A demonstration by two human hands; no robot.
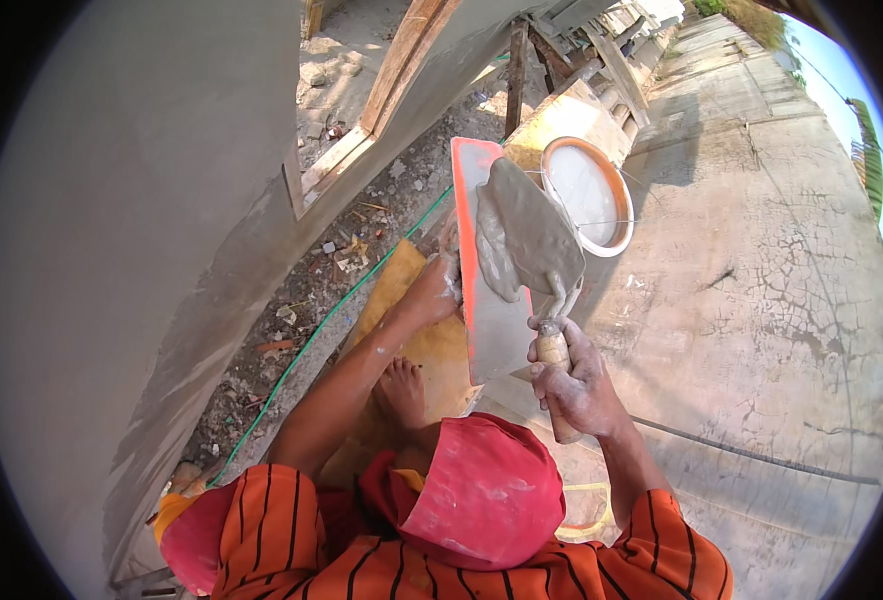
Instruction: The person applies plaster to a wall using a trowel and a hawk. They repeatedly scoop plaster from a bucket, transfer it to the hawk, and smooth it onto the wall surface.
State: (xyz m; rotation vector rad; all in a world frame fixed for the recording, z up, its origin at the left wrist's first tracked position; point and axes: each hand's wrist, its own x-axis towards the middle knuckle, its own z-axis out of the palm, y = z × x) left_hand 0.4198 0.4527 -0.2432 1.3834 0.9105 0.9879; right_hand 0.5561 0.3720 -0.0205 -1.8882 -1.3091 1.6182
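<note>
By the left hand (443, 284), whitened with residue, a rectangular plastering float (502, 352) with an orange-red rim is gripped from behind; how tightly the fingers are curled cannot be told, as they are largely hidden by the plate. In front of the float's face, wet grey mortar (528, 228) is carried on the blade of a trowel (554, 350), the blade being almost wholly covered. The trowel's wooden handle is wrapped by the closed fingers of the right hand (584, 378), its butt left protruding below the fist. The left forearm is stretched forward and slanted to the right, while the right forearm is bent inward and raised, so that the hands are held near each other. At far left the space is bounded by a smooth grey wall (132, 210), followed by a rubble-strewn strip (292, 310) crossed by a green hose (300, 358). A bare foot (402, 392) is planted on a yellowish board (449, 367). Just beyond the float's upper right side, an orange-rimmed bucket (584, 190) is seen, and the right side is closed off by a cracked concrete wall (762, 270). Some open room is left between the right forearm and that wall.
</note>
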